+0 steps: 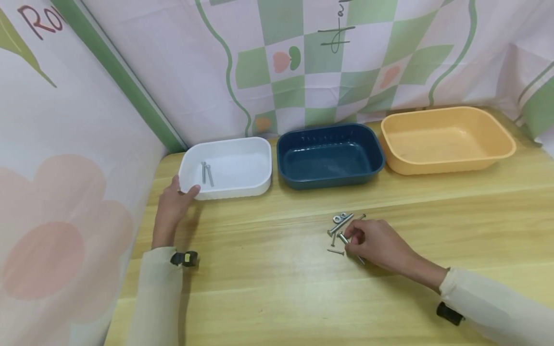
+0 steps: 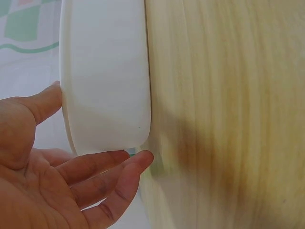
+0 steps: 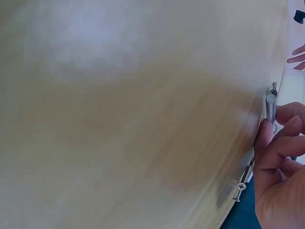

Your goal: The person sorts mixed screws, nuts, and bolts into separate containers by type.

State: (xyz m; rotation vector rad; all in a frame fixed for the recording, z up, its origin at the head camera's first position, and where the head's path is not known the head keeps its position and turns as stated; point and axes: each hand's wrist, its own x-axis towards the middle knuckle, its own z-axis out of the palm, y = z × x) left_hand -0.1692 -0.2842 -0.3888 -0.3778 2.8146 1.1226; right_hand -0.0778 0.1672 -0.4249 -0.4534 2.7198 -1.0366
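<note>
At the far left of the table, my left hand [image 1: 170, 207] holds the front left corner of a white tray [image 1: 235, 193], thumb at the rim and fingers along its outer wall. Two silver bolts [image 1: 204, 173] lie inside that tray. My right hand [image 1: 383, 246] pinches a silver bolt [image 1: 343, 238] between thumb and fingertips, low over the table; the right wrist view shows the bolt's end [image 3: 270, 99] sticking out past the fingers. Around it lie a longer bolt [image 1: 340, 225], two nuts [image 1: 337, 219] and several thin screws [image 1: 335, 252], some partly hidden by the hand.
A dark blue tray [image 1: 333, 183] stands right of the white one, and a yellow tray [image 1: 446, 166] stands beyond it at the back right. A patterned cloth [image 1: 320, 91] hangs behind the trays. Another printed panel [image 1: 65, 202] borders the wooden table [image 1: 268, 288] at left.
</note>
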